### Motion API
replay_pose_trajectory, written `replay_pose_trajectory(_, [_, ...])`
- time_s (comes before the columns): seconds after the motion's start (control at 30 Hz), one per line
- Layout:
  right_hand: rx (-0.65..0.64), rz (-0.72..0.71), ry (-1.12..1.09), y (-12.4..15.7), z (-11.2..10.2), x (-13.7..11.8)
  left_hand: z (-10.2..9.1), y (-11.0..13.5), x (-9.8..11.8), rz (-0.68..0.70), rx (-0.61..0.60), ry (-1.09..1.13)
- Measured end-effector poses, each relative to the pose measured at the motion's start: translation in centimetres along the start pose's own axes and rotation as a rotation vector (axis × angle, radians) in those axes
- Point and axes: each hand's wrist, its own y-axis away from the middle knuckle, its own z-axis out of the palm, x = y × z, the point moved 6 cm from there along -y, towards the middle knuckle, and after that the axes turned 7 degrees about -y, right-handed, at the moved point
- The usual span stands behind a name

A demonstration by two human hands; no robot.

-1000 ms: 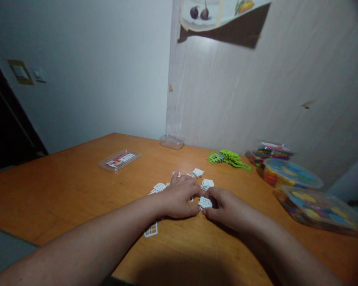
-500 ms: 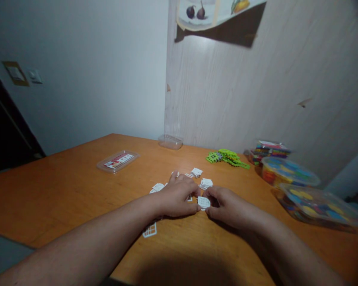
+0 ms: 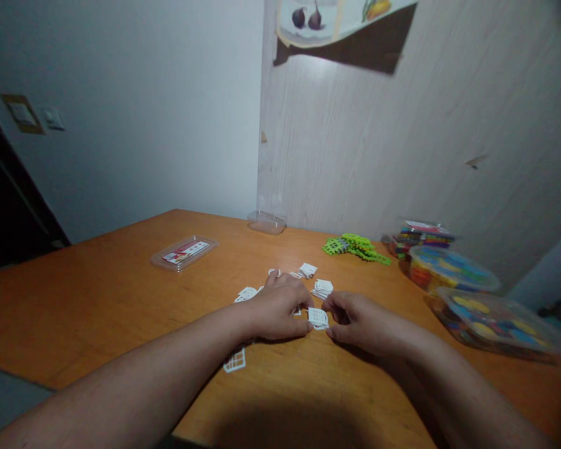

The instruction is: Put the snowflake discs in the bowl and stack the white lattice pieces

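Between my hands lies a small stack of thin white window-shaped pieces point(image 3: 317, 317), with grid cut-outs and slightly uneven edges. My left hand point(image 3: 283, 305) rests low over the table, fingers stretched, its thumb tip at the stack's left edge. On the other side my right hand point(image 3: 355, 318) has thumb and forefinger apart, close beside the stack's right edge. Just beyond stands another white stack point(image 3: 323, 288), with a smaller white pile point(image 3: 307, 270) behind it. More white pieces point(image 3: 247, 294) lie left of my left hand, partly covered by it. A loose grid piece point(image 3: 235, 360) lies below my left forearm.
A clear lid with a label point(image 3: 186, 252) lies on the left of the wooden table point(image 3: 98, 287). At the back are a clear tray point(image 3: 267, 222) and green interlocking pieces point(image 3: 355, 247). Filled plastic containers point(image 3: 453, 268) stand along the right side.
My right hand's fingers have parted from the stack, moving slightly right. The stack's top pieces now look less aligned. My left hand has barely moved.
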Motion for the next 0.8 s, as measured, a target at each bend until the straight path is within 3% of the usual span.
replay_pose_trajectory(0.8, [0.037,-0.017,-0.015,-0.46,0.40,0.38,0.54,-0.14,-0.19,-0.021,0.026,0.007])
